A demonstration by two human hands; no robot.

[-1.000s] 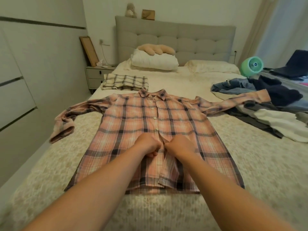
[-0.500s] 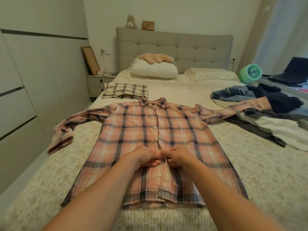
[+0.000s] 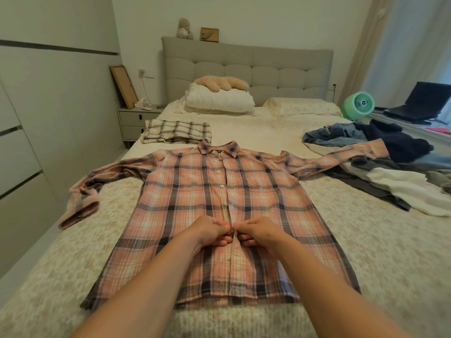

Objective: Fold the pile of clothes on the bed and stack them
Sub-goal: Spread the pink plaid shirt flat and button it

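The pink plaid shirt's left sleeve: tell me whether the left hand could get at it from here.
Probably yes. The left sleeve lies uncovered on the bed, but the left hand is pinching the pink plaid shirt and must let go first.

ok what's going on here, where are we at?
A person is working on a pink plaid button-up shirt spread flat, front up, on the bed. The left hand and right hand both pinch its button placket low down, apparently buttoning it. One folded cream checked garment lies near the pillows; an unfolded pile of denim, dark and white clothes waits at right.
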